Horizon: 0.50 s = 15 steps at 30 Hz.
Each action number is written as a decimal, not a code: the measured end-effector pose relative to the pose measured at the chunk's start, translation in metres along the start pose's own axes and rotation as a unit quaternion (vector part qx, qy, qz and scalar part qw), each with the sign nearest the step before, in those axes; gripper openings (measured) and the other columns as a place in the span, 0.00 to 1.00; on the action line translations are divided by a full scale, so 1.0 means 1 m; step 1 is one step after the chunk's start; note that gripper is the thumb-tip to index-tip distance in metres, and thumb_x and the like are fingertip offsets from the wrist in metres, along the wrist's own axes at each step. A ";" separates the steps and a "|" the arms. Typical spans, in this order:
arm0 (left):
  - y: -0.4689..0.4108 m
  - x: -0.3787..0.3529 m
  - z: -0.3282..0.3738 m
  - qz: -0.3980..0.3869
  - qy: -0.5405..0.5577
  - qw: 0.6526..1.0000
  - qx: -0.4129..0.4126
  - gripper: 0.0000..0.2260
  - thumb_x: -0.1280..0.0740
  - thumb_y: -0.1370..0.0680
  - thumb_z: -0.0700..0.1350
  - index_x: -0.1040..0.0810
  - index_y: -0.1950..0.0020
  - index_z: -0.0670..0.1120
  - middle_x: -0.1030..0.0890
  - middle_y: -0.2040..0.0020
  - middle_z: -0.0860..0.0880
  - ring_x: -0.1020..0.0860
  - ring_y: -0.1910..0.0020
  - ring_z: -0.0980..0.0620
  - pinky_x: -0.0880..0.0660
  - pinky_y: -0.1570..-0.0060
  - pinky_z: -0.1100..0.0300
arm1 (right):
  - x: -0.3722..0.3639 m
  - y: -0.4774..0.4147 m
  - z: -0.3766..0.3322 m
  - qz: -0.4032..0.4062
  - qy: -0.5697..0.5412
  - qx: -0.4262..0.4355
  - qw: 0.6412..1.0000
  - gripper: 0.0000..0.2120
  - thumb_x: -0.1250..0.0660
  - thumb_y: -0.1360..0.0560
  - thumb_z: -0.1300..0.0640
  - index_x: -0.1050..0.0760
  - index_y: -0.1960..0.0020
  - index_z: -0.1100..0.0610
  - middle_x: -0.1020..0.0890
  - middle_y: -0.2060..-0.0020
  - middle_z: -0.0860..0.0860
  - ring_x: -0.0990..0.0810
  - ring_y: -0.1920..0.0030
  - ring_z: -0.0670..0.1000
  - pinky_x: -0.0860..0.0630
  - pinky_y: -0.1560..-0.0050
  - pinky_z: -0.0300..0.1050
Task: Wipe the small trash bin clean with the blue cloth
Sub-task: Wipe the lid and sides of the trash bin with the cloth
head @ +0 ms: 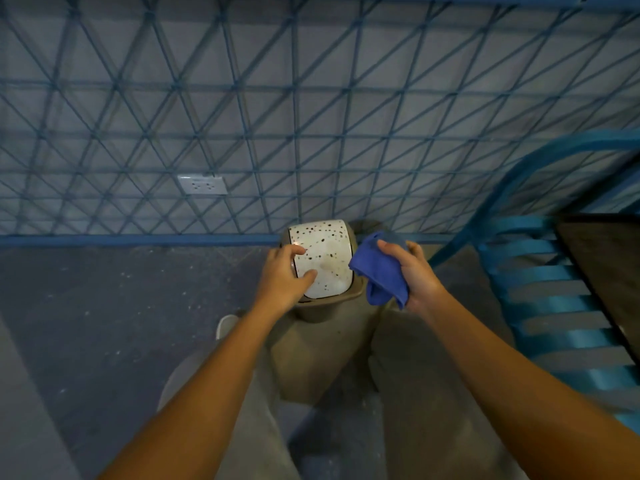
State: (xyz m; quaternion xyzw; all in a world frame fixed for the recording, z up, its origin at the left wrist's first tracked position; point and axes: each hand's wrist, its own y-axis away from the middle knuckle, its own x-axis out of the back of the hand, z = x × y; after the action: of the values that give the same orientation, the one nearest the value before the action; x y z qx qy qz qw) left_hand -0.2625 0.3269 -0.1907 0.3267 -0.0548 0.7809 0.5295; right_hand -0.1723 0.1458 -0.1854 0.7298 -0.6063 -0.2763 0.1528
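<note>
The small trash bin (322, 351) is tan and stands on the floor against the wall, between my legs. Its white swing lid (325, 254) is dotted with dark specks and faint stains. My left hand (284, 275) rests on the lid's left side, with fingertips and thumb spread on the white surface. My right hand (415, 275) hovers just right of the bin and grips the bunched blue cloth (381, 275). The cloth hangs beside the lid's right edge; whether it touches the bin I cannot tell.
A blue chair (554, 282) with slatted seat stands to the right, beside a dark table edge (609, 271). The grey wall carries a blue lattice pattern and a white socket plate (202, 185). A blue skirting strip (138, 240) runs along the grey floor.
</note>
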 end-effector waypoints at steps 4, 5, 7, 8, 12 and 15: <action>-0.030 -0.019 -0.013 0.001 -0.113 0.993 -0.013 0.22 0.29 0.29 0.47 0.30 0.37 0.48 0.32 0.35 0.45 0.32 0.35 0.44 0.32 0.37 0.47 | 0.006 -0.038 0.006 0.035 -0.001 -0.042 0.998 0.20 0.29 0.30 0.53 0.32 0.43 0.56 0.23 0.46 0.59 0.21 0.49 0.58 0.23 0.49 0.55; -0.038 -0.023 -0.016 -0.002 -0.133 0.991 -0.014 0.23 0.29 0.29 0.48 0.30 0.36 0.49 0.32 0.35 0.46 0.33 0.35 0.44 0.32 0.37 0.47 | 0.009 -0.047 0.007 0.031 0.000 -0.063 0.998 0.23 0.31 0.30 0.52 0.31 0.39 0.60 0.22 0.45 0.60 0.22 0.48 0.59 0.24 0.50 0.54; -0.055 -0.030 -0.022 -0.009 -0.155 0.988 -0.013 0.24 0.30 0.28 0.49 0.32 0.34 0.49 0.33 0.34 0.46 0.34 0.34 0.44 0.34 0.35 0.47 | 0.011 -0.064 0.007 0.004 0.010 -0.084 0.996 0.25 0.35 0.29 0.53 0.31 0.35 0.63 0.23 0.42 0.61 0.23 0.44 0.60 0.26 0.51 0.52; -0.062 -0.033 -0.025 -0.012 -0.161 0.987 -0.013 0.25 0.30 0.28 0.49 0.32 0.34 0.50 0.33 0.33 0.46 0.35 0.34 0.44 0.36 0.35 0.48 | 0.012 -0.075 0.008 -0.001 0.023 -0.081 0.996 0.25 0.35 0.30 0.54 0.32 0.35 0.62 0.25 0.40 0.61 0.24 0.42 0.61 0.26 0.49 0.53; -0.092 -0.041 -0.038 -0.017 -0.183 0.983 -0.021 0.28 0.30 0.29 0.50 0.35 0.32 0.50 0.36 0.32 0.47 0.37 0.33 0.44 0.38 0.35 0.48 | 0.006 -0.109 0.007 0.011 0.212 0.006 0.977 0.31 0.30 0.28 0.59 0.41 0.30 0.56 0.31 0.35 0.56 0.27 0.38 0.58 0.28 0.37 0.56; -0.111 -0.047 -0.048 -0.021 -0.198 0.979 -0.040 0.32 0.29 0.29 0.51 0.38 0.29 0.50 0.39 0.29 0.47 0.39 0.31 0.44 0.41 0.33 0.47 | -0.006 -0.131 0.006 -0.013 0.375 0.115 0.920 0.31 0.27 0.30 0.56 0.36 0.31 0.58 0.27 0.35 0.56 0.26 0.38 0.57 0.26 0.39 0.52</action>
State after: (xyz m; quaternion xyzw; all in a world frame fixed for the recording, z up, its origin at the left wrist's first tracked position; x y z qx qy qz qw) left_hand -0.1779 0.3583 -0.2837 0.4548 -0.1830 0.6866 0.5368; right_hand -0.0717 0.1809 -0.2622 0.8002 -0.5232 0.0874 0.2800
